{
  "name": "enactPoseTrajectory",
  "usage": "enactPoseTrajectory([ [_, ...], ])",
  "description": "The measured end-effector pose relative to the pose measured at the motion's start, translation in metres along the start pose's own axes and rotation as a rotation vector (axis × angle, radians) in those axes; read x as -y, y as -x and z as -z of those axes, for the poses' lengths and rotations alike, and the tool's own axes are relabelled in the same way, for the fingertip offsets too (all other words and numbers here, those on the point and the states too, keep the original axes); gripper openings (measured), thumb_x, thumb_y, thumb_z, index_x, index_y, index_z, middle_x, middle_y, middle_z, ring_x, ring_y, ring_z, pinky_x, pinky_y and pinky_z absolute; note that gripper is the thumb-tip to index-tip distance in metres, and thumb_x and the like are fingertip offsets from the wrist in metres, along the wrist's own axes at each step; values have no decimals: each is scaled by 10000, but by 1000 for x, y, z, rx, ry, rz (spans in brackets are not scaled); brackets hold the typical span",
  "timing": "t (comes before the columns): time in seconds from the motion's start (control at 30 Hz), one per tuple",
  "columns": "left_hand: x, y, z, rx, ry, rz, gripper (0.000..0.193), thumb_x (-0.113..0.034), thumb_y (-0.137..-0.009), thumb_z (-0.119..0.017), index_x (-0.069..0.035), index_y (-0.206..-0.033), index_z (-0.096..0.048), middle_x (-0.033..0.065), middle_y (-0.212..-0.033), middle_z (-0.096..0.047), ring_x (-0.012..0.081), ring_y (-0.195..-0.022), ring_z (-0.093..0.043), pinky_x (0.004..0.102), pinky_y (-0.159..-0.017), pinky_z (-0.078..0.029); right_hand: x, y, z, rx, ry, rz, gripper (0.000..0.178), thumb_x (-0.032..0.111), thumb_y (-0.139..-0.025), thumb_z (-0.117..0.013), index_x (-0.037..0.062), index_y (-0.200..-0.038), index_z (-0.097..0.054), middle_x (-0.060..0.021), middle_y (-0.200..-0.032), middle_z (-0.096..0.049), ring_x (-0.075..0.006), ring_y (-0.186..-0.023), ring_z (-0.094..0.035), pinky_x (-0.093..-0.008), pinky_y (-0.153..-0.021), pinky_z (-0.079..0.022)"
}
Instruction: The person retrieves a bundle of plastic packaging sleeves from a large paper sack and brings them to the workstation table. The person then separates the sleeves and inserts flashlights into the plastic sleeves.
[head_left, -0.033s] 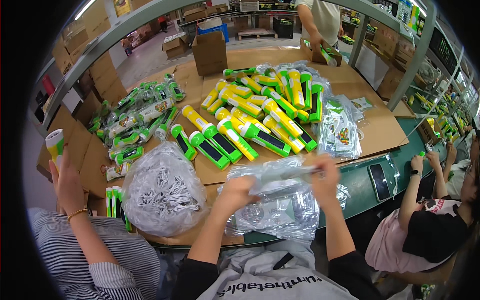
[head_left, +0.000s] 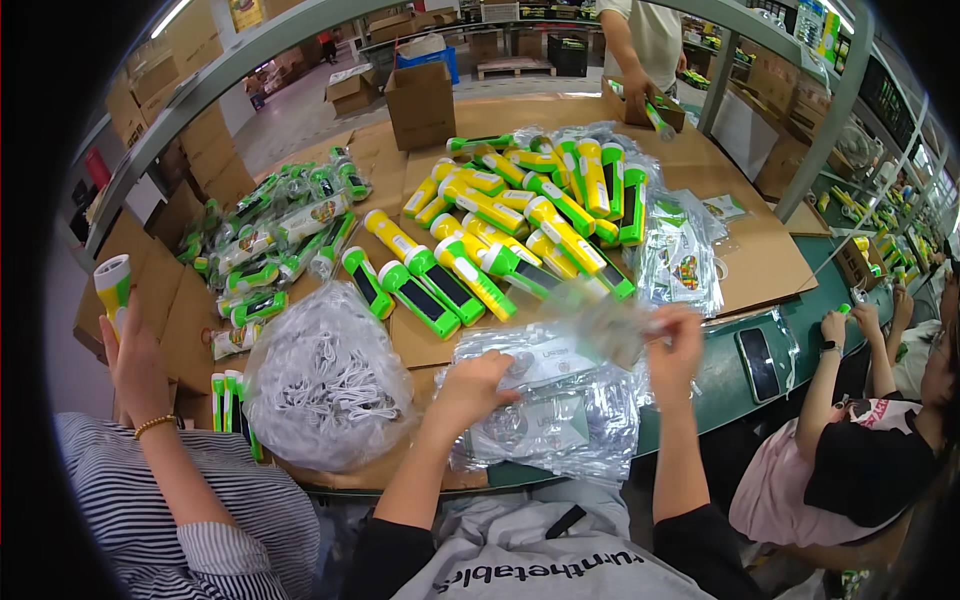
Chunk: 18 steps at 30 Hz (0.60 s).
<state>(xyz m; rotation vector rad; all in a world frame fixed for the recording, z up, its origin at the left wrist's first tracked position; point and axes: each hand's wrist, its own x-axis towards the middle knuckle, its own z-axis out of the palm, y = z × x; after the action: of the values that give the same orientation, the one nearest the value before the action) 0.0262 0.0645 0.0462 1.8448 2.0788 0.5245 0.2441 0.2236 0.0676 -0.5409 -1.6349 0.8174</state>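
My right hand (head_left: 676, 350) is raised, its fingers pinched on the edge of a clear plastic bag (head_left: 603, 325). The bag is smeared by motion and swings out to the left, over the near flashlights. Low over a pile of flat, clear printed bags (head_left: 545, 425), my left hand (head_left: 474, 388) has its thumb and fingers apart, with nothing seen between them. Just beyond lies a heap of yellow and green flashlights (head_left: 562, 232), some with dark panels. A big clear bag of white cords (head_left: 330, 385) sits left of my left hand.
Bagged flashlights (head_left: 247, 238) pile up at the left. More printed bags (head_left: 683, 255) and a phone (head_left: 758, 362) lie at the right. At the left, a co-worker's hand (head_left: 138, 375) holds up a flashlight (head_left: 113, 283). Another person reaches into a carton (head_left: 612, 97) across the table.
The plastic bag, earlier stretched between both my hands, now hangs from my right hand alone. My right hand has shifted slightly right; my left hand has let go.
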Motion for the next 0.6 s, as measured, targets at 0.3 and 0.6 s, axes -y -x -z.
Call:
enactPoseTrajectory([
  [0.3,-66,31,26,-920,34,-120,276,-104,-822,-713,-52,-1085,-646,67,-1067,-623,267,-949,-611,421,-834,-478,49,26,11,560,423,295,257,-47,-729,-667,30,-968,-613,-119,-835,-601,-300,-792,-581,-396,-707,-490],
  [0.6,-71,40,2,-424,374,-266,189,-71,-735,-769,-83,-918,-721,46,-819,-683,233,-796,-632,344,-830,-430,69,48,-2,636,163,155,204,-23,-761,-699,34,-950,-649,-80,-837,-622,-280,-818,-568,-366,-701,-486],
])
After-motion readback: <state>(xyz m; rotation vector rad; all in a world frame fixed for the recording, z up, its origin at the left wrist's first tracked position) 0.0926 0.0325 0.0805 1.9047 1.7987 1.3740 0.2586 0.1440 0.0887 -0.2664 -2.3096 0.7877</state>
